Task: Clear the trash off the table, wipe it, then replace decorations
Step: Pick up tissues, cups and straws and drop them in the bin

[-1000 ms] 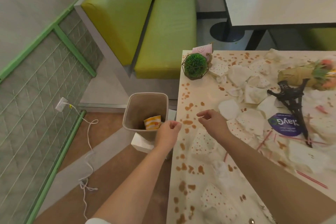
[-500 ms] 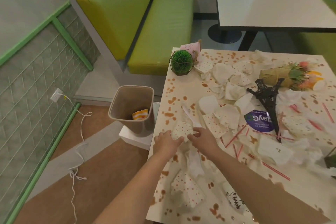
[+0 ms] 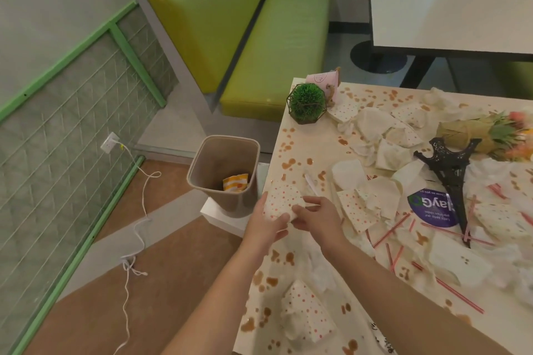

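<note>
A cream table [image 3: 300,150] spotted with brown stains is littered with crumpled napkins, polka-dot paper pieces and red straws. Both my hands meet at the table's left edge on one polka-dot napkin [image 3: 281,201]. My left hand [image 3: 266,226] holds it from below and my right hand [image 3: 315,217] pinches its right side. A tan waste bin [image 3: 223,170] stands on the floor just left of the table, with a yellow-striped wrapper [image 3: 235,182] inside. Decorations on the table: a green ball plant in a wire frame [image 3: 307,103], a black Eiffel tower model [image 3: 451,176] lying down, and a flower bouquet [image 3: 487,132].
A pink cup [image 3: 323,79] lies at the table's far corner. A purple round card [image 3: 432,207] sits by the tower. Another dotted napkin [image 3: 305,314] lies near the front edge. A green bench [image 3: 274,46] and a second table [image 3: 447,0] stand beyond. A white cable [image 3: 138,222] trails over the floor.
My hands dropped from near the bin rim to the table edge, closed on the dotted napkin and lifted it slightly toward the bin. The view shifted right.
</note>
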